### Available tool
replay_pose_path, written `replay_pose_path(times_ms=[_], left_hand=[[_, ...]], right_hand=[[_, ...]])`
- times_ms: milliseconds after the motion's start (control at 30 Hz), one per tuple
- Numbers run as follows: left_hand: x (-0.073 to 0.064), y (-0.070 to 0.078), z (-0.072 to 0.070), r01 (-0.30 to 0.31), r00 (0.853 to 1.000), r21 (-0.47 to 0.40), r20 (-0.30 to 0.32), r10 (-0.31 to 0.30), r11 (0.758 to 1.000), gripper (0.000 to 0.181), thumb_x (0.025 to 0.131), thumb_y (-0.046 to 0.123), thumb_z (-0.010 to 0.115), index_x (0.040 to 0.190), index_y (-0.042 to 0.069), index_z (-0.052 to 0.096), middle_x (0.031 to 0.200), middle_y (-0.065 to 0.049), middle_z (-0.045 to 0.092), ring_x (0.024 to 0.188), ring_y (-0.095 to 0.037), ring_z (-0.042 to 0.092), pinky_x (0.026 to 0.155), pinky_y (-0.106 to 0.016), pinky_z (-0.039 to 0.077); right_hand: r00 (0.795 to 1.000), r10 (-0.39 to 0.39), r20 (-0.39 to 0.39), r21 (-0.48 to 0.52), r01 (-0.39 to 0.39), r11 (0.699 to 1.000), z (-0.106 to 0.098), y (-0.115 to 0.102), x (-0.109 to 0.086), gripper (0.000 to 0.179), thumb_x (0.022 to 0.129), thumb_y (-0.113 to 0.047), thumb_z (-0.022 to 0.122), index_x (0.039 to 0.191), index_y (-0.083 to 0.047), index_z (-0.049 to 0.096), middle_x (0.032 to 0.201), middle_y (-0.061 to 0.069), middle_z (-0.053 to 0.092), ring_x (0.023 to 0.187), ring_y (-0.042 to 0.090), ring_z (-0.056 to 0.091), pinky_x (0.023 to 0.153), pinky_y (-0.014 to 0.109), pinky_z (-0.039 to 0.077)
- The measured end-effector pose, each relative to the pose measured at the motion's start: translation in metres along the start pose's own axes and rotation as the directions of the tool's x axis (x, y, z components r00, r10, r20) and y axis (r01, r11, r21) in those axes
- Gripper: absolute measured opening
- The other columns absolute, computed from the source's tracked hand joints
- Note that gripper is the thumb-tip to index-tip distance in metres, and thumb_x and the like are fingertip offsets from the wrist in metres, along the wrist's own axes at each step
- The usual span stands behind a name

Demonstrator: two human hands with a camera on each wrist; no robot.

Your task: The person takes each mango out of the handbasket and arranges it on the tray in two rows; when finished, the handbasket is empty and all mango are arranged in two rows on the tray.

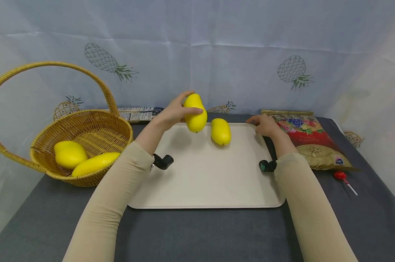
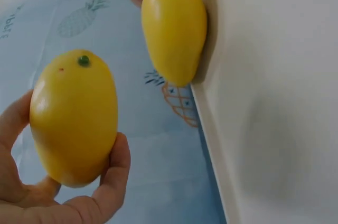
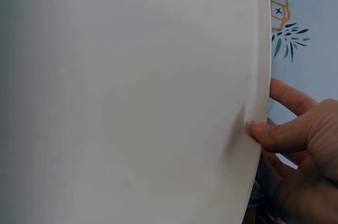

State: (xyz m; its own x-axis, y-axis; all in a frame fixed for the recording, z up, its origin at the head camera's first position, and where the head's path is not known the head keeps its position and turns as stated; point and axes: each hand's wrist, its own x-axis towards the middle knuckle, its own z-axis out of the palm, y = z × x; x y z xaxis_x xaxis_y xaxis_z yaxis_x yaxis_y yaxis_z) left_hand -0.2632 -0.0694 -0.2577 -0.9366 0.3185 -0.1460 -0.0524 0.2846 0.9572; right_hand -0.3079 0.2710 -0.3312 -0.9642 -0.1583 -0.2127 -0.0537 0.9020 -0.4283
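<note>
My left hand (image 1: 174,112) grips a yellow mango (image 1: 195,113) above the far edge of a cream tray (image 1: 204,178). In the left wrist view, thumb and fingers curl round this mango (image 2: 74,118), its green stem spot turned up. A second mango (image 1: 220,131) lies on the tray near the far rim, just right of the held one. At the tray's far right corner, my right hand (image 1: 266,125) pinches the rim. The right wrist view puts the thumb on the inner side of the rim (image 3: 261,76) and the fingers on the outer side.
A wicker basket (image 1: 83,114) with a tall handle stands left of the tray, two mangoes (image 1: 70,154) inside. On the right lie a red and gold bag (image 1: 310,142) and a red lollipop (image 1: 340,175). Behind the basket is a printed packet (image 1: 136,114); a pineapple-patterned curtain (image 1: 197,62) hangs behind.
</note>
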Motion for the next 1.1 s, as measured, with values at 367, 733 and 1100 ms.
replay_pose_path(times_ms=[367,733,1100], left_hand=[[0.017,-0.02,0.012,0.115,0.992,0.017,-0.058,-0.114,0.993,0.083,0.09,0.027,0.071,0.158,0.023,0.023,0.154,-0.012,0.037,0.13,-0.031,0.051,0.109,-0.046,0.049],[0.025,-0.034,0.018,0.18,0.983,0.066,-0.06,-0.176,0.981,0.075,0.088,0.03,0.073,0.145,0.002,0.034,0.142,-0.018,0.045,0.124,-0.032,0.054,0.108,-0.044,0.05],[0.031,-0.043,0.02,0.223,0.975,0.165,-0.055,-0.217,0.961,0.081,0.086,0.031,0.075,0.148,0.001,0.031,0.145,-0.017,0.043,0.13,-0.031,0.052,0.11,-0.042,0.049]], right_hand=[[1.0,0.011,-0.005,-0.008,-0.011,1.0,-0.001,-0.002,0.0,0.055,0.088,0.01,0.047,0.138,-0.011,0.056,0.141,0.031,0.048,0.128,0.049,0.045,0.101,0.058,0.05],[1.0,0.013,-0.002,0.003,-0.013,1.0,0.0,-0.001,0.001,0.056,0.087,0.011,0.047,0.139,-0.011,0.056,0.142,0.031,0.047,0.13,0.05,0.044,0.102,0.058,0.05],[1.0,0.011,-0.013,0.004,-0.011,1.0,0.001,-0.001,0.001,0.056,0.087,0.01,0.047,0.138,-0.011,0.057,0.141,0.03,0.049,0.128,0.048,0.046,0.101,0.058,0.05]])
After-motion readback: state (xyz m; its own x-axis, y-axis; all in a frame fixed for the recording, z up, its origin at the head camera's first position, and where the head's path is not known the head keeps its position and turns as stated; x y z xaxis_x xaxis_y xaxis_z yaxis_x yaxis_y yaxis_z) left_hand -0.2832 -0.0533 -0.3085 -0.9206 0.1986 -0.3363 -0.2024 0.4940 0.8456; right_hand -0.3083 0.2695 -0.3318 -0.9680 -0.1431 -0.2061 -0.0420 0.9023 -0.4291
